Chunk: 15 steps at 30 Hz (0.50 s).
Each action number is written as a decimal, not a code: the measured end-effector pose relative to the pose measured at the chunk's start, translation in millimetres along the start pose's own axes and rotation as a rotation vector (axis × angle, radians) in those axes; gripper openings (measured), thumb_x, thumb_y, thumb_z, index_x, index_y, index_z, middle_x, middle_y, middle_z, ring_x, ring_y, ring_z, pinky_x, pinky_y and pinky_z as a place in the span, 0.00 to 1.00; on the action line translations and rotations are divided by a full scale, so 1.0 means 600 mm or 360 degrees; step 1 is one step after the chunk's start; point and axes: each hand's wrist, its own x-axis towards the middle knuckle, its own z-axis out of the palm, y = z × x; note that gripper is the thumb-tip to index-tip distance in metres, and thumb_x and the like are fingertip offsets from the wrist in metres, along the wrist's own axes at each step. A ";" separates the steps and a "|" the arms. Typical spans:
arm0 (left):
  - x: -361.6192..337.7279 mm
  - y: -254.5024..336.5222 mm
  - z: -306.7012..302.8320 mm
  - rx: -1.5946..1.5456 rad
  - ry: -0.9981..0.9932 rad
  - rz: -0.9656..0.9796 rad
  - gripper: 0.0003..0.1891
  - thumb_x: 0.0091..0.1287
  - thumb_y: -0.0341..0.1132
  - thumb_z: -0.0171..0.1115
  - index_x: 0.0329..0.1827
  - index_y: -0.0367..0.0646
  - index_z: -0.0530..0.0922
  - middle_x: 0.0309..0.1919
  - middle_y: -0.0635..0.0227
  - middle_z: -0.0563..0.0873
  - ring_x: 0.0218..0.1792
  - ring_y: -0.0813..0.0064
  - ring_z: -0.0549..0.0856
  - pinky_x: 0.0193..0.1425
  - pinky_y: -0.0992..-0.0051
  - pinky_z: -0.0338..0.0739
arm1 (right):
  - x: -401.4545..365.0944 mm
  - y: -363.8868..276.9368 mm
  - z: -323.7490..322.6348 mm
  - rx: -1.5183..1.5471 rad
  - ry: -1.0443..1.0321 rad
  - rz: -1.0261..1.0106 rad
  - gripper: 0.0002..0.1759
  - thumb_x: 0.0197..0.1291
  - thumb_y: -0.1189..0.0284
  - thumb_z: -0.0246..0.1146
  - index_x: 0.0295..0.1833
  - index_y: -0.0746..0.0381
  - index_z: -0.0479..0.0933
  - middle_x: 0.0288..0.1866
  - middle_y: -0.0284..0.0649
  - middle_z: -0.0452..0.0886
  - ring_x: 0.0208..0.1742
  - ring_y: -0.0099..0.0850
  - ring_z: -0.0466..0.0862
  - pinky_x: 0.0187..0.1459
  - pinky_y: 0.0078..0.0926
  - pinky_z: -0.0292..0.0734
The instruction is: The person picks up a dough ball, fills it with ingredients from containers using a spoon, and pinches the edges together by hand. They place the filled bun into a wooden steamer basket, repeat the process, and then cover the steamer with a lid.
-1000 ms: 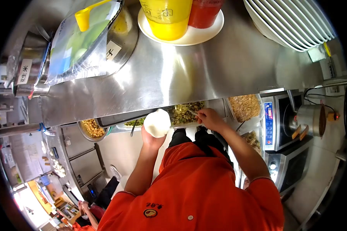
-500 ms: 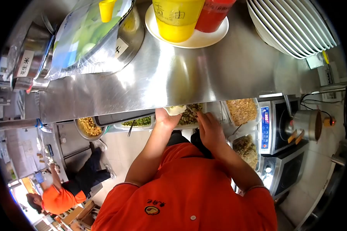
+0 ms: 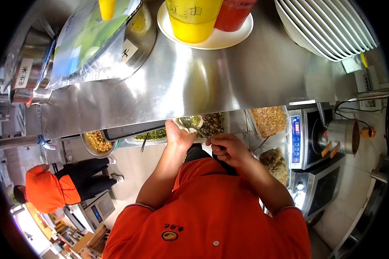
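Observation:
My left hand [image 3: 179, 134] cups a pale dough wrapper [image 3: 181, 123] with chopped, greenish filling in its middle. Its fingers are partly hidden under the steel shelf edge. My right hand [image 3: 228, 149] is closed around the handle of a metal spoon [image 3: 204, 134], whose tip reaches the filling in the wrapper. Just beyond both hands lies a container of dark chopped filling [image 3: 213, 125]. Left of the left hand is a tray of chopped greens [image 3: 153, 136] with a utensil handle sticking out.
A steel shelf [image 3: 246, 82] overhangs the work area, bearing a yellow cup [image 3: 192, 21], a red cup [image 3: 233, 16] and stacked white plates [image 3: 328, 30]. To the right are filling tubs [image 3: 269, 121] and an induction cooker [image 3: 307, 138] with a pot [image 3: 343, 136]. A co-worker [image 3: 52, 190] stands at left.
My right hand has drawn back toward my body, and the spoon now meets the wrapper. The wrapper's filling has come into view. The co-worker has turned and shifted.

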 end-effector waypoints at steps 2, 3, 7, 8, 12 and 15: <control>-0.003 -0.001 0.000 -0.0039 -0.0025 0.0038 0.21 0.77 0.45 0.46 0.61 0.39 0.77 0.55 0.58 0.83 0.54 0.57 0.82 0.61 0.56 0.80 | -0.008 -0.012 0.013 0.0083 -0.0053 0.0058 0.12 0.75 0.71 0.59 0.47 0.70 0.81 0.26 0.28 0.68 0.21 0.15 0.60 0.20 0.16 0.50; -0.004 -0.001 0.000 -0.0077 -0.0047 0.0073 0.22 0.78 0.45 0.46 0.62 0.38 0.77 0.55 0.57 0.83 0.54 0.57 0.82 0.61 0.55 0.80 | -0.024 -0.021 0.020 0.0030 -0.0042 0.0032 0.12 0.75 0.71 0.59 0.47 0.70 0.80 0.26 0.28 0.68 0.21 0.15 0.60 0.20 0.16 0.49; -0.013 -0.005 0.001 -0.0095 -0.0229 -0.0012 0.22 0.79 0.45 0.45 0.64 0.39 0.76 0.57 0.57 0.83 0.56 0.55 0.83 0.62 0.53 0.81 | -0.005 -0.031 -0.002 -0.0083 -0.0034 -0.0075 0.12 0.75 0.72 0.58 0.48 0.71 0.80 0.26 0.27 0.67 0.20 0.15 0.60 0.19 0.15 0.50; -0.012 -0.007 0.001 -0.0095 -0.0134 0.0017 0.22 0.79 0.45 0.46 0.65 0.39 0.76 0.58 0.57 0.83 0.57 0.55 0.83 0.64 0.52 0.81 | -0.002 -0.027 0.000 -0.0076 0.0001 -0.0032 0.11 0.77 0.72 0.57 0.52 0.71 0.78 0.24 0.26 0.64 0.21 0.14 0.59 0.18 0.15 0.48; 0.000 0.022 -0.025 -0.0060 -0.0028 0.0111 0.23 0.81 0.47 0.42 0.66 0.43 0.76 0.61 0.61 0.83 0.60 0.57 0.82 0.68 0.50 0.78 | -0.010 -0.045 -0.006 0.0012 -0.0265 0.0209 0.14 0.77 0.72 0.57 0.57 0.73 0.79 0.25 0.28 0.69 0.22 0.14 0.64 0.19 0.13 0.53; -0.001 0.064 -0.063 0.0120 0.0051 0.0218 0.24 0.82 0.46 0.37 0.69 0.45 0.74 0.64 0.64 0.82 0.63 0.60 0.81 0.72 0.53 0.74 | 0.007 -0.068 -0.029 -0.0647 0.0241 -0.0376 0.21 0.77 0.71 0.57 0.67 0.74 0.76 0.33 0.38 0.83 0.29 0.21 0.78 0.26 0.18 0.70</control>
